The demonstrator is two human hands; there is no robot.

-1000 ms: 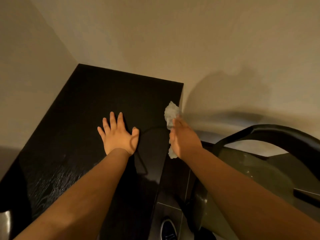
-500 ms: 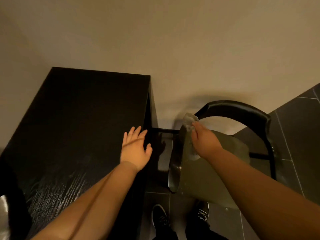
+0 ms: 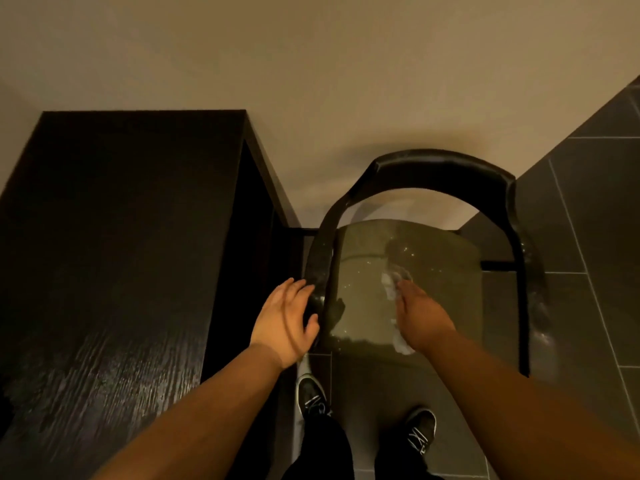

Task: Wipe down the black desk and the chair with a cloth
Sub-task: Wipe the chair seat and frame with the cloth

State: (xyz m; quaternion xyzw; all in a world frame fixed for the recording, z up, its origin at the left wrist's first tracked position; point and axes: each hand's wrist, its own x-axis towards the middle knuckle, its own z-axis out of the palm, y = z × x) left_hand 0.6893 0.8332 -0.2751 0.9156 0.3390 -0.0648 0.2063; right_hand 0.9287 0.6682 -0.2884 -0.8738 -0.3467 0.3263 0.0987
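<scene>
Home room: desk (image 3: pixel 114 258), chair (image 3: pixel 440 171).

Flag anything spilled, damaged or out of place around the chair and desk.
Shiny specks, likely droplets, dot the chair seat just beyond the cloth in the right hand. The black desk shows a streaky sheen at its near end. Nothing looks broken or tipped.
</scene>
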